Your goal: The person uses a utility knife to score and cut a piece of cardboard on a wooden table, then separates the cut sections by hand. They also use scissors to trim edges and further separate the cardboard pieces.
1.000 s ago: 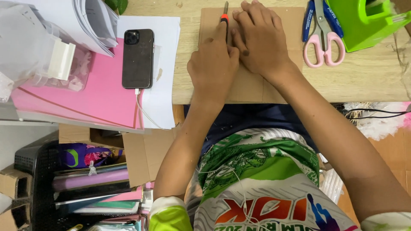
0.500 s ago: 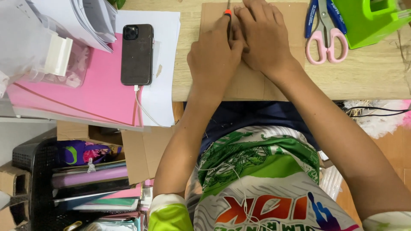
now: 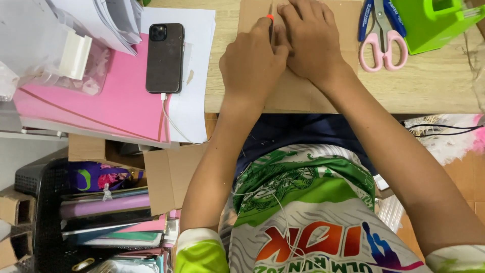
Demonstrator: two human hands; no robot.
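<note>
A flat brown cardboard sheet (image 3: 298,93) lies on the wooden table in front of me. My left hand (image 3: 251,63) is closed around a thin tool with an orange-red tip (image 3: 270,17) that points away from me along the cardboard. Beside it, my right hand (image 3: 312,38) presses flat on the cardboard, fingers together, touching the left hand. The tool's body is mostly hidden by my fingers.
A black phone (image 3: 164,56) on a white cable lies on white paper and a pink sheet (image 3: 96,108) at the left. Pink-handled and blue-handled scissors (image 3: 382,33) and a green box (image 3: 437,23) sit at the right. Cardboard pieces and a crate of books (image 3: 91,212) stand on the floor at lower left.
Both hands have stayed pressed together on the cardboard; the tool's orange tip has shifted only slightly. The view moved a little.
</note>
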